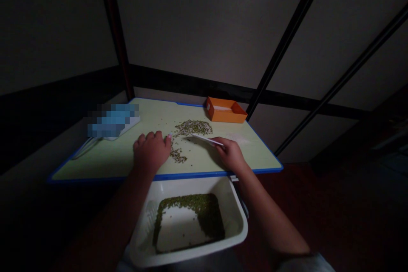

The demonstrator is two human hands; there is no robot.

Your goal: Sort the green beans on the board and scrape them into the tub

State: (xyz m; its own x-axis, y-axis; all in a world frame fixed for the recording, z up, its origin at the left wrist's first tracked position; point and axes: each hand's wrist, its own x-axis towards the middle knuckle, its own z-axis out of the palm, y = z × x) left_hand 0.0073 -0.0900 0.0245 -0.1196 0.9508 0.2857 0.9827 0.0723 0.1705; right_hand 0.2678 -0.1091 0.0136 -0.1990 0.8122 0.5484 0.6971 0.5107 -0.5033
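My right hand point(232, 153) grips a thin white card point(206, 139) by its near end. The card's far edge reaches toward a pile of small green beans point(194, 127), which look like mung beans, mixed with paler bits. My left hand point(152, 148) lies on the pale table point(108, 159), fingers spread and thumb toward the beans. A smaller scatter of beans point(178, 155) lies just right of that thumb. Below the table's front edge stands a white plastic basin point(240, 225), with green beans along its back and right side and part of its floor bare.
An open orange box point(231, 117) stands at the table's back right, with something whitish inside. At the back left lies a blurred-out blue and white object point(116, 121) with a white cable. The table has a blue rim point(191, 176); panelled walls stand behind it.
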